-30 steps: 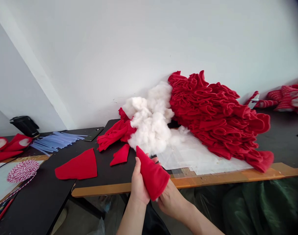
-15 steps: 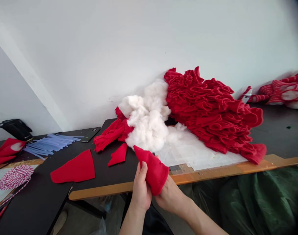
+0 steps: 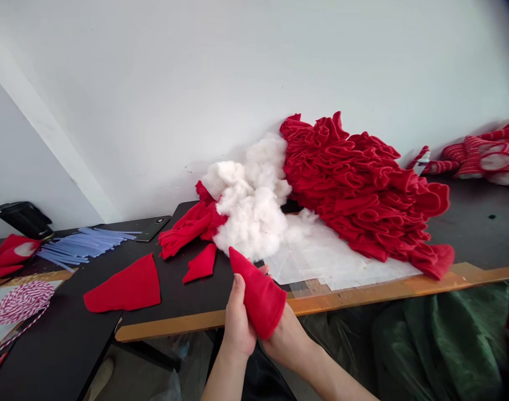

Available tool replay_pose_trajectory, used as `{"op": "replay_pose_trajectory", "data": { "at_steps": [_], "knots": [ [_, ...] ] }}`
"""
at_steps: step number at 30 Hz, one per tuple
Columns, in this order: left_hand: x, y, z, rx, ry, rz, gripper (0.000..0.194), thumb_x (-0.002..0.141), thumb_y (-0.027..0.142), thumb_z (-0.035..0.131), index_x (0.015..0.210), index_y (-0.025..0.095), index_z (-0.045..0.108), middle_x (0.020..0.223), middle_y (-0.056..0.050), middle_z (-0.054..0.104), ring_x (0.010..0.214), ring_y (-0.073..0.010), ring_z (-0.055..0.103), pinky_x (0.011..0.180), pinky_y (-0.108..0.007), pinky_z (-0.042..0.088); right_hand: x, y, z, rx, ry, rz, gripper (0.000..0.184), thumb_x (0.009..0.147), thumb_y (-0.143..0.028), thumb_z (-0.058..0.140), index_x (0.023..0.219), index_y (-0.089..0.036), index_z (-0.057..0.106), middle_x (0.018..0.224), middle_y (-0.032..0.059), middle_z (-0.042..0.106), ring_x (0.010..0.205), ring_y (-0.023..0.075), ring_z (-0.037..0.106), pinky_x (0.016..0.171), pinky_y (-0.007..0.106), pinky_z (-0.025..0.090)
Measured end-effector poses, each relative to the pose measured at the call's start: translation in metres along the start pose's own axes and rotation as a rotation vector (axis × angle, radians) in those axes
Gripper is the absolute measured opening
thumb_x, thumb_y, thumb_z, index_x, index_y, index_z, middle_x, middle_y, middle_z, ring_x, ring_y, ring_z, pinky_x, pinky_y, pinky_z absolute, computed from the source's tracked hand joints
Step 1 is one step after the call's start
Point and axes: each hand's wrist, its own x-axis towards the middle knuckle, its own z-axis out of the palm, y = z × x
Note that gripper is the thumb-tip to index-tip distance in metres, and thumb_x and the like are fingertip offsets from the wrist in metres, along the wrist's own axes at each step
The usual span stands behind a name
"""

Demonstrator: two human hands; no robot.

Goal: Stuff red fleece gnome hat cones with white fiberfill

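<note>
A small red cone-shaped felt hat is held just in front of the table edge, its pointed tip up and to the left. My left hand is closed around its left side, thumb along the front. My right hand is at the wide lower end, its fingers hidden by the cloth; I cannot tell whether they are inside or behind it. Fingertips show past the far side of the hat. Beyond it lies a heap of white stuffing. Flat red felt pieces lie to the left.
A tall pile of red cloth pieces leans by the wall on white sheeting. Leftward are blue strips, a dark phone and red-and-white twine. Striped red items and a small bottle are at right.
The hat has turned slightly in my hands and its surface looks smoother. Both hands keep hold at nearly the same spot; the view has shifted a little.
</note>
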Motion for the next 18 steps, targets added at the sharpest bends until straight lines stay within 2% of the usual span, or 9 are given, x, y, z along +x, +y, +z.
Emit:
{"op": "replay_pose_trajectory", "data": {
  "at_steps": [2,5,11,13,18],
  "knots": [
    [0.000,-0.002,-0.002,0.039,-0.028,0.003,0.059,0.082,0.051,0.052,0.127,0.013,0.051,0.117,-0.017,0.063,0.109,-0.0306,0.058,0.095,-0.042,0.043,0.003,0.000,-0.001,-0.059,0.023,-0.053,0.054,0.081,-0.012,0.041,0.135,-0.010,0.039,0.129,0.0185,0.054,0.112,0.0372,0.055,0.089,0.056,0.050],
    [0.000,-0.003,-0.003,0.040,-0.022,0.017,0.058,0.082,0.048,0.055,0.130,0.016,0.048,0.117,-0.015,0.064,0.108,-0.0291,0.059,0.094,-0.041,0.044,0.005,0.000,-0.003,-0.126,0.029,-0.083,0.058,0.080,-0.011,0.041,0.137,-0.008,0.036,0.127,0.0185,0.055,0.110,0.0368,0.057,0.086,0.054,0.052],
    [0.002,-0.008,-0.001,0.020,-0.006,0.057,0.051,0.082,0.044,0.056,0.129,0.025,0.048,0.112,-0.009,0.067,0.102,-0.0255,0.062,0.090,-0.040,0.047,-0.004,0.003,0.007,-0.222,0.011,-0.012,0.058,0.082,-0.010,0.042,0.139,-0.010,0.034,0.121,0.0172,0.060,0.107,0.0346,0.059,0.081,0.051,0.055],
    [0.003,-0.008,-0.001,0.017,-0.001,0.053,0.050,0.082,0.044,0.056,0.127,0.023,0.049,0.111,-0.010,0.067,0.100,-0.0254,0.063,0.088,-0.039,0.048,-0.004,0.003,0.006,-0.193,-0.001,-0.009,0.057,0.083,-0.009,0.041,0.139,-0.010,0.034,0.123,0.0167,0.059,0.110,0.0335,0.057,0.083,0.050,0.055],
    [0.012,0.002,-0.004,-0.083,0.152,0.072,0.052,0.080,0.041,0.060,0.126,0.020,0.049,0.111,-0.013,0.066,0.094,-0.0253,0.065,0.082,-0.039,0.052,-0.006,-0.001,-0.013,0.009,-0.003,-0.046,0.062,0.080,-0.002,0.035,0.141,-0.010,0.029,0.130,0.0162,0.052,0.124,0.0295,0.045,0.094,0.049,0.049]
  ]
}}
